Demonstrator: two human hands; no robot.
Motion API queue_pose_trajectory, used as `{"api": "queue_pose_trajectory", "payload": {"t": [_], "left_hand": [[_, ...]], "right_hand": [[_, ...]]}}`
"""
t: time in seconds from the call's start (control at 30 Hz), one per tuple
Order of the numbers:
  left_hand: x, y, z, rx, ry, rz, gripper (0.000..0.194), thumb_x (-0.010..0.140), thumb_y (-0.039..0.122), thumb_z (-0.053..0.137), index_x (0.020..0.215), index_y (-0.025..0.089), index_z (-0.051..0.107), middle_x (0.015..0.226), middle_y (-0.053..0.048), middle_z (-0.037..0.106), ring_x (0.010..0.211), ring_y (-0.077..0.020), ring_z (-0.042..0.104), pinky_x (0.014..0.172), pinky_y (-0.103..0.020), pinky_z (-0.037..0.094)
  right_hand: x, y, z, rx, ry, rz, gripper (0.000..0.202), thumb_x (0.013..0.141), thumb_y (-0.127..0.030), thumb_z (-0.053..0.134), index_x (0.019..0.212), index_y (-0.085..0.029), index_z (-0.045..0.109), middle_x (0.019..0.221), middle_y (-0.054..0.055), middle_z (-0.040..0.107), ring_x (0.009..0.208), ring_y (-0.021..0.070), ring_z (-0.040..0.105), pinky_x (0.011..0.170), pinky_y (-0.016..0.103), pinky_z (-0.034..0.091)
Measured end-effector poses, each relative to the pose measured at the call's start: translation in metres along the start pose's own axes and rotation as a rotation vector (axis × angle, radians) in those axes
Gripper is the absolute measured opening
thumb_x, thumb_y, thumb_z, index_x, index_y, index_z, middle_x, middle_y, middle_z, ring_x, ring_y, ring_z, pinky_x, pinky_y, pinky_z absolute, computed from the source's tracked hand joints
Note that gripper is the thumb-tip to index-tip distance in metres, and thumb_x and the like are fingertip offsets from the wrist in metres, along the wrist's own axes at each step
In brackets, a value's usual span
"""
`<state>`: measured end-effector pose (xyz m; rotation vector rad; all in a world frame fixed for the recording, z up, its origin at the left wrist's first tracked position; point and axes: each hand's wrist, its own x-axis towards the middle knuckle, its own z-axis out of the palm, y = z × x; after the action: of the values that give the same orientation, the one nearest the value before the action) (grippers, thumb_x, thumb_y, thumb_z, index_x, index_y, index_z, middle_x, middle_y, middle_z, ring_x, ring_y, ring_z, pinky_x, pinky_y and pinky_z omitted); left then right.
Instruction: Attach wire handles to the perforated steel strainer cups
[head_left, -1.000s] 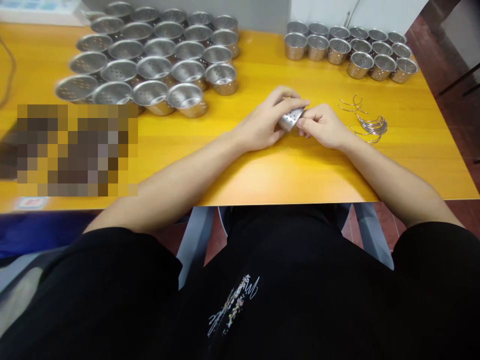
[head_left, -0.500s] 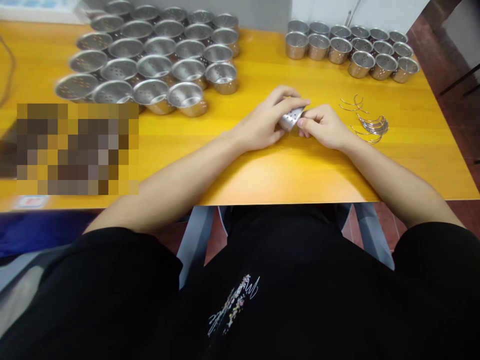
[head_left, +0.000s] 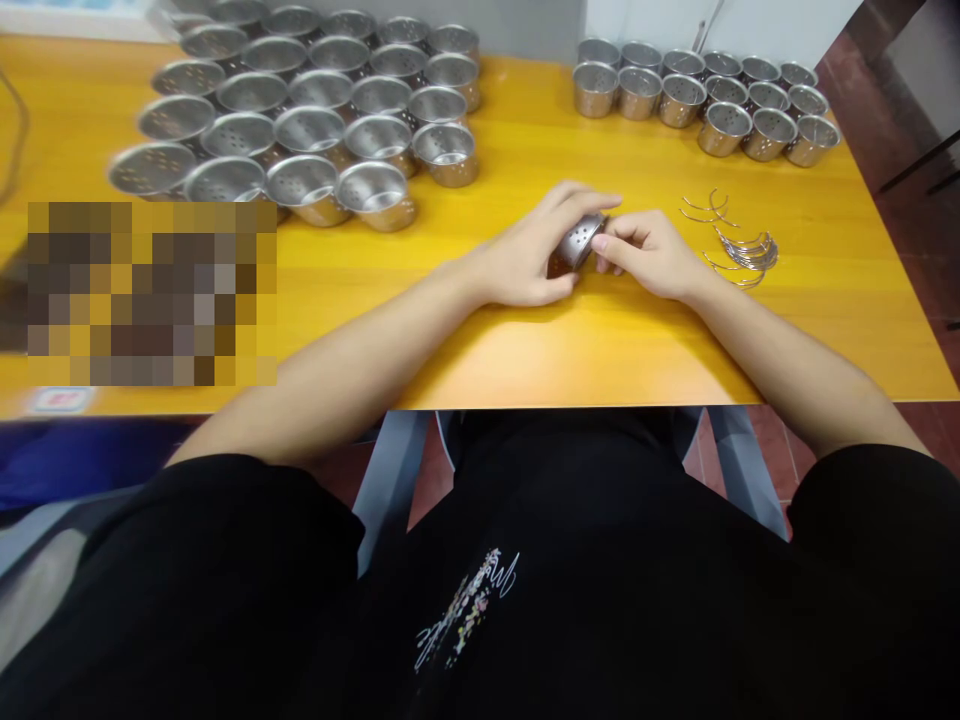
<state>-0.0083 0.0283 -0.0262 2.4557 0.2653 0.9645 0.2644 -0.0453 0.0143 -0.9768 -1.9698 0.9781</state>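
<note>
Your R hand (head_left: 649,255) pinches the perforated metal cup (head_left: 582,238) near its rim, prob. to steady it, tilted btwn both hands; your L hand (head_left: 531,248) curves wide round it, can't tell if gripping. Bent wires (head_left: 757,254) lie nearby, prob. for quick reach.

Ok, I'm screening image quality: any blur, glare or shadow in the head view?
Head view, far left: cups look stretched and blurred; head view, front centre: pale glare on the table; head view, right: shadow beside the right forearm.
</note>
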Motion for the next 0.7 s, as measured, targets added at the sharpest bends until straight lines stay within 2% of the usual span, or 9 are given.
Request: {"api": "queue_pose_trajectory", "payload": {"t": [0.1, 0.27, 0.4, 0.57, 0.7], "left_hand": [[0.001, 0.003, -0.001, 0.007, 0.018, -0.022, 0.112, 0.101, 0.099, 0.088, 0.187, 0.031, 0.065, 0.173, -0.024, 0.076, 0.164, -0.0520, 0.076, 0.147, -0.076, 0.060], [0.006, 0.011, 0.003, 0.010, 0.073, -0.094, 0.100, 0.109, 0.103, 0.076, 0.173, 0.027, 0.076, 0.164, -0.025, 0.083, 0.158, -0.0489, 0.079, 0.146, -0.071, 0.062], [0.008, 0.016, 0.003, 0.017, 0.084, -0.101, 0.096, 0.110, 0.106, 0.071, 0.166, 0.028, 0.080, 0.158, -0.024, 0.087, 0.153, -0.0479, 0.082, 0.143, -0.070, 0.063], [0.008, 0.018, 0.001, 0.021, 0.072, -0.104, 0.091, 0.111, 0.106, 0.069, 0.157, 0.029, 0.084, 0.148, -0.023, 0.090, 0.141, -0.0465, 0.085, 0.133, -0.068, 0.070], [0.007, 0.017, 0.000, 0.045, 0.073, -0.103, 0.089, 0.113, 0.104, 0.067, 0.156, 0.029, 0.085, 0.145, -0.022, 0.090, 0.140, -0.0458, 0.086, 0.133, -0.067, 0.070]], "right_hand": [[0.000, -0.002, 0.001, 0.036, -0.005, -0.024, 0.086, 0.107, -0.108, 0.084, 0.086, -0.025, 0.073, 0.078, 0.002, 0.074, 0.076, 0.0187, 0.063, 0.074, 0.032, 0.056], [-0.001, -0.005, 0.002, 0.057, -0.008, -0.018, 0.090, 0.102, -0.116, 0.078, 0.089, -0.027, 0.074, 0.079, 0.003, 0.072, 0.076, 0.0202, 0.064, 0.074, 0.034, 0.060], [-0.002, -0.007, 0.003, 0.087, 0.000, -0.014, 0.086, 0.103, -0.113, 0.082, 0.092, -0.028, 0.076, 0.080, 0.002, 0.074, 0.071, 0.0199, 0.066, 0.072, 0.036, 0.063], [-0.006, -0.008, 0.006, 0.094, 0.032, 0.028, 0.082, 0.103, -0.109, 0.086, 0.099, -0.028, 0.075, 0.087, 0.002, 0.078, 0.066, 0.0184, 0.067, 0.064, 0.035, 0.059], [-0.007, -0.008, 0.007, 0.111, 0.004, 0.010, 0.082, 0.104, -0.108, 0.086, 0.101, -0.028, 0.075, 0.085, 0.002, 0.076, 0.064, 0.0173, 0.065, 0.061, 0.034, 0.057]]}}
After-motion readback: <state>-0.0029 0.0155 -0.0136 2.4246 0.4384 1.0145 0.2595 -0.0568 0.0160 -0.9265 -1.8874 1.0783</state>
